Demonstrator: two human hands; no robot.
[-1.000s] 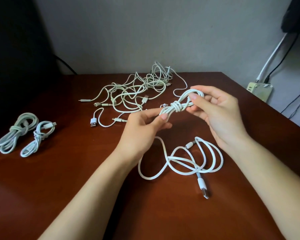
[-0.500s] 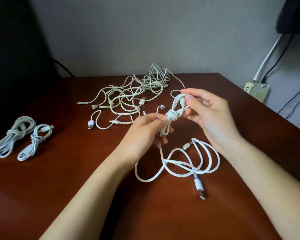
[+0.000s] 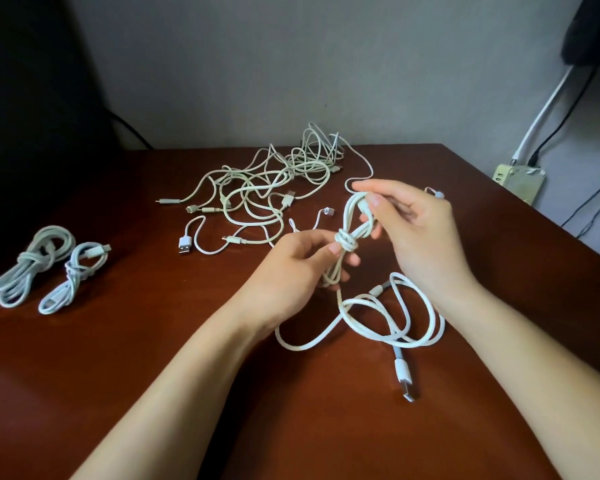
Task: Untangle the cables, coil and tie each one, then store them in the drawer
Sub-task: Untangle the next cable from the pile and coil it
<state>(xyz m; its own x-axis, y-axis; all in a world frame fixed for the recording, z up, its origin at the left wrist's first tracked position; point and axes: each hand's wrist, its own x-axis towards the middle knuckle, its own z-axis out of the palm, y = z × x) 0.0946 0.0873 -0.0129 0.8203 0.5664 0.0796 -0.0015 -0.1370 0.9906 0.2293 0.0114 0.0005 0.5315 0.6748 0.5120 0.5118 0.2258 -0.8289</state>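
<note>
A coiled white cable (image 3: 352,226) with a knot round its middle stands nearly upright above the table. My left hand (image 3: 297,268) grips its lower end just below the knot. My right hand (image 3: 414,230) pinches the upper loop between thumb and fingers. Below them a loose white USB cable (image 3: 392,322) lies in open loops on the brown table (image 3: 153,358), its plug pointing toward me. A tangle of several white cables (image 3: 274,188) lies at the back middle. Two tied cable bundles, a larger bundle (image 3: 32,265) and a smaller bundle (image 3: 78,271), rest at the far left.
The table's right edge runs diagonally past my right hand. Beyond it a power strip (image 3: 516,181) hangs at the wall with black and white cords going up. A dark shape fills the far left behind the table.
The knotted coil has swung from lying crosswise to nearly upright. My left hand dropped to its lower end while my right hand stayed on the upper loop.
</note>
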